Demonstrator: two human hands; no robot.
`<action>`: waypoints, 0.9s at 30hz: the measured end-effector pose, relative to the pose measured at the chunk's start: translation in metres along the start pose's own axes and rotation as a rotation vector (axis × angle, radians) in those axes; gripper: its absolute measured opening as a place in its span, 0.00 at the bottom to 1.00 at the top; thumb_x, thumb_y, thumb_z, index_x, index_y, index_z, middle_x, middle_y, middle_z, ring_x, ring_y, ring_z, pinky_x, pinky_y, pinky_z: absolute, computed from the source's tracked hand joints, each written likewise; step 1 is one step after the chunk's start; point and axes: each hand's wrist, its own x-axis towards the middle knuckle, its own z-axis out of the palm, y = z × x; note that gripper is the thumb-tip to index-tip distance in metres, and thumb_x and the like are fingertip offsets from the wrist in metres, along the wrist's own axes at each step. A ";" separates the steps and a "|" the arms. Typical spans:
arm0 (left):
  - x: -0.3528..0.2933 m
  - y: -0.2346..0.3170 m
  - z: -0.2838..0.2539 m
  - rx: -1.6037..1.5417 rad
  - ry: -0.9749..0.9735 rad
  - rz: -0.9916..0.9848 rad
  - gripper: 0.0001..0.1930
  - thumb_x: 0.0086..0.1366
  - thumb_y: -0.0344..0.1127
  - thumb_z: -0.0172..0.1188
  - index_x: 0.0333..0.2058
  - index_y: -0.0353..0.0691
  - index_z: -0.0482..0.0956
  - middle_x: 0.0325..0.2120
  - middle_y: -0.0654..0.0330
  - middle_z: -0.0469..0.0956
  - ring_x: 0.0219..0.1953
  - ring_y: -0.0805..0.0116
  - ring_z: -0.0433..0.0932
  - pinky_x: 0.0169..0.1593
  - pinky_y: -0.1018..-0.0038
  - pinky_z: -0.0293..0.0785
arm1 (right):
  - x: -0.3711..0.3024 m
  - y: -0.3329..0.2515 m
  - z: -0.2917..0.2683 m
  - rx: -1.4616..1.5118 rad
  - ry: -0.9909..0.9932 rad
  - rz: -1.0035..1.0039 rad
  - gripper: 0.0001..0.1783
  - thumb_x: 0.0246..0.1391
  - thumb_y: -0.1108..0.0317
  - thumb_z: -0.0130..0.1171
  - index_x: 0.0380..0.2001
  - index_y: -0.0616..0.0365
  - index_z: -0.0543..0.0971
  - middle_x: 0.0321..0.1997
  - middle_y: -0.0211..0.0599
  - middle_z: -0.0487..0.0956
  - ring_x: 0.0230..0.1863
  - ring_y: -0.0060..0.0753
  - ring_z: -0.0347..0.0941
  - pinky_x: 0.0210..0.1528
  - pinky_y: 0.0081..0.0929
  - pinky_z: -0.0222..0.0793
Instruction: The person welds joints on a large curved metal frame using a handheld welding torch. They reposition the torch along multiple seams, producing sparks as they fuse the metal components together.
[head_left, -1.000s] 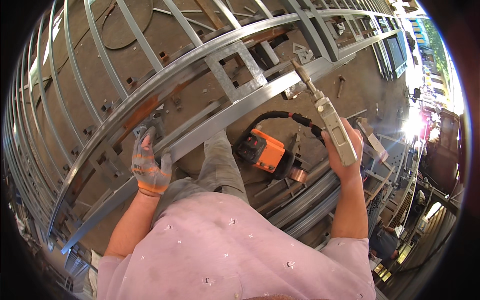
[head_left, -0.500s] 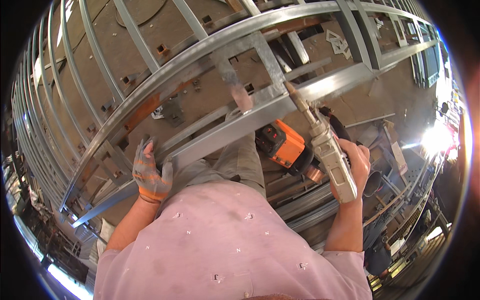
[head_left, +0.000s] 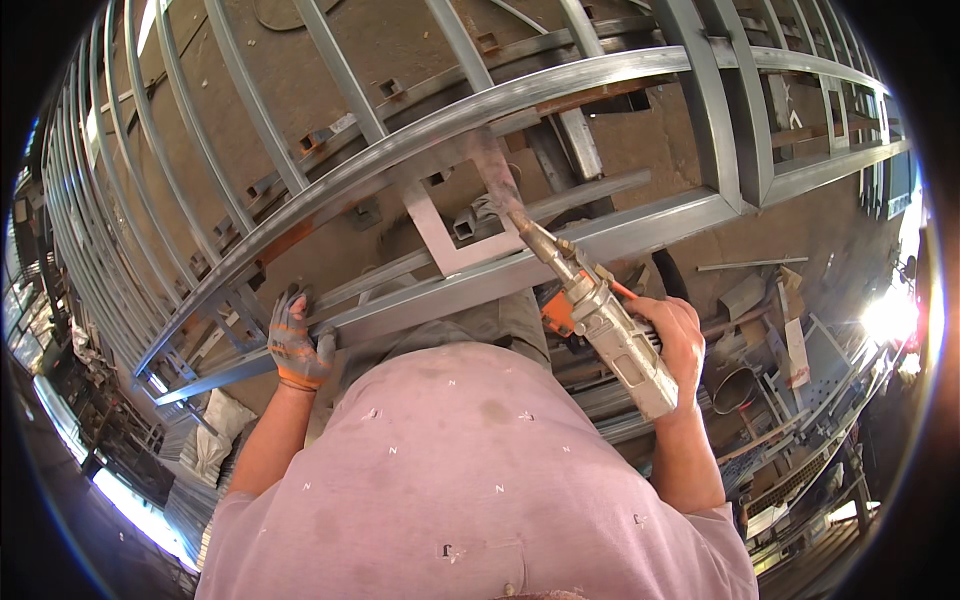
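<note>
My right hand [head_left: 672, 335] is wrapped round a long metal welding gun [head_left: 612, 338]. Its narrow copper-coloured nozzle points up and left, over the right end of a flat angled metal strip [head_left: 485, 252] on the frame. Whether the tip touches the metal cannot be made out. In a grey and orange glove, my left hand [head_left: 298, 345] grips the near bar of a silver metal frame [head_left: 430, 300], thumb on the near side and fingers beyond it. Partly hidden below the gun is an orange and black machine [head_left: 556, 308].
A curved silver rail [head_left: 430, 130] with several parallel bars spans the far side. Two thick uprights [head_left: 712, 120] join rail and near bar at right. Metal offcuts [head_left: 795, 350] and a round metal ring [head_left: 735, 390] lie at right, near a bright glare. A white sack [head_left: 222, 425] lies at left.
The welding gun has swung left, its nozzle moving down and left along the flat strip. My left hand keeps its grip on the bar. The whole view has shifted a little.
</note>
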 end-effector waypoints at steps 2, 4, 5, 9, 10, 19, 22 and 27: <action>0.001 0.001 -0.002 0.001 -0.024 -0.017 0.50 0.58 0.35 0.61 0.80 0.58 0.50 0.57 0.43 0.78 0.56 0.37 0.77 0.64 0.44 0.72 | 0.000 0.005 -0.004 0.036 0.011 0.005 0.20 0.42 0.63 0.73 0.40 0.57 0.84 0.31 0.40 0.83 0.35 0.46 0.79 0.53 0.42 0.73; 0.003 0.002 -0.004 0.006 -0.029 0.000 0.49 0.60 0.33 0.59 0.80 0.58 0.50 0.58 0.43 0.79 0.56 0.37 0.80 0.64 0.47 0.74 | -0.005 0.008 -0.009 0.115 0.020 0.111 0.19 0.43 0.64 0.73 0.41 0.57 0.84 0.33 0.41 0.83 0.37 0.47 0.80 0.53 0.40 0.74; 0.004 0.002 -0.005 0.022 -0.045 0.001 0.47 0.60 0.33 0.59 0.79 0.55 0.52 0.58 0.42 0.79 0.56 0.37 0.79 0.64 0.47 0.74 | -0.009 0.008 -0.013 0.149 0.009 0.179 0.19 0.43 0.65 0.73 0.41 0.57 0.84 0.33 0.42 0.84 0.37 0.47 0.81 0.53 0.40 0.75; 0.006 0.001 -0.008 0.014 -0.115 -0.031 0.37 0.58 0.33 0.60 0.69 0.39 0.65 0.57 0.40 0.78 0.58 0.34 0.76 0.66 0.47 0.71 | -0.024 0.018 -0.023 0.227 0.039 0.287 0.18 0.51 0.71 0.75 0.45 0.62 0.81 0.32 0.43 0.85 0.32 0.38 0.84 0.39 0.29 0.77; 0.007 0.002 -0.009 -0.002 -0.125 -0.032 0.35 0.57 0.32 0.60 0.66 0.34 0.69 0.56 0.39 0.77 0.58 0.33 0.74 0.67 0.47 0.70 | -0.026 0.020 -0.026 0.162 0.076 0.230 0.16 0.56 0.74 0.72 0.46 0.63 0.80 0.29 0.38 0.84 0.30 0.30 0.82 0.37 0.26 0.77; 0.117 0.121 -0.057 -0.358 -0.157 0.012 0.22 0.62 0.31 0.65 0.56 0.32 0.78 0.46 0.44 0.83 0.48 0.45 0.83 0.57 0.58 0.78 | -0.055 0.001 -0.043 0.402 0.320 0.509 0.18 0.57 0.73 0.73 0.48 0.63 0.80 0.34 0.40 0.85 0.34 0.33 0.84 0.41 0.28 0.77; 0.182 0.189 -0.041 -0.708 -0.419 -0.059 0.21 0.63 0.32 0.66 0.55 0.31 0.79 0.44 0.46 0.84 0.45 0.52 0.84 0.54 0.62 0.80 | -0.062 -0.008 -0.038 0.505 0.431 0.565 0.16 0.62 0.71 0.71 0.49 0.64 0.80 0.38 0.37 0.85 0.39 0.26 0.81 0.44 0.25 0.76; 0.236 0.287 0.027 -0.782 -0.809 0.383 0.23 0.67 0.33 0.66 0.59 0.34 0.75 0.50 0.48 0.82 0.51 0.54 0.82 0.58 0.65 0.77 | -0.076 -0.011 -0.033 0.697 0.465 0.637 0.15 0.65 0.71 0.69 0.51 0.64 0.80 0.41 0.33 0.84 0.42 0.21 0.78 0.47 0.23 0.74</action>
